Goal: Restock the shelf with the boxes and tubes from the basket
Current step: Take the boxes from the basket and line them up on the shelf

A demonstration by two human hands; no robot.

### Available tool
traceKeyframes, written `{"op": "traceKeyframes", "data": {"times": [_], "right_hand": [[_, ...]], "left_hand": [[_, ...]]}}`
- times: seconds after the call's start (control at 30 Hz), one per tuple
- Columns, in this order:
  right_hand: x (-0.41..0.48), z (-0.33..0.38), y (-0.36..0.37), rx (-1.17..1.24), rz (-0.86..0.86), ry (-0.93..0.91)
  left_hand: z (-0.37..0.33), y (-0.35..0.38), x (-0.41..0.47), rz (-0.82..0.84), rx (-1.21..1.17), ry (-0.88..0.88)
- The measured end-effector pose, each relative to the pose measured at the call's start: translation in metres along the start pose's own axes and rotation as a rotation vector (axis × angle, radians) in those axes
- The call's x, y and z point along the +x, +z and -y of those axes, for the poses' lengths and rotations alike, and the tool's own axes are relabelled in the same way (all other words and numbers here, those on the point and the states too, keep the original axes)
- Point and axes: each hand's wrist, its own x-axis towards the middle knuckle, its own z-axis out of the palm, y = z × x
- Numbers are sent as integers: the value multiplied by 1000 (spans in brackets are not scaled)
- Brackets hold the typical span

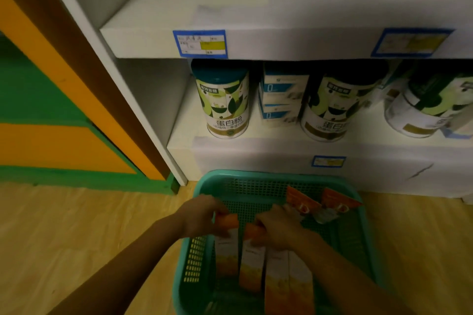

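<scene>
A teal plastic basket [363, 215] stands on the floor in front of the white shelf [256, 41]. Several tall white-and-orange boxes stand in it. My left hand [202, 215] grips the orange top of the leftmost box [226, 250]. My right hand [279, 227] grips the top of the box beside it [252, 268]. A further box [289, 281] stands below my right wrist. Two orange-and-white tubes [332, 204] lie at the basket's far right corner.
The upper shelf board is bare, with blue price labels [199, 43] on its edge. The lower shelf holds green-lidded cans [225, 102] and stacked white-and-blue boxes [281, 97]. A green-and-orange wall [51, 110] is at the left; wooden floor surrounds the basket.
</scene>
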Motion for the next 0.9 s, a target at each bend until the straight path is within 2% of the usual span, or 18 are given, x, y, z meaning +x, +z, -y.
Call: {"op": "traceKeyframes", "data": {"times": [0.2,0.33,0.73,0.9], "right_hand": [[-59,2,-64,76,-212,-69],[-107,4,-121,65,-337,-111],[-297,13,-313,-34,-768,-146],[-370,15,-375,-11,-901,-146]], "left_hand": [[-32,-66,-28,-184,-19,75],[-68,-123,-56,-286,74,113],[-216,-294,-164,-543,325,193],[-269,-354,-211,-623,274,266]]}}
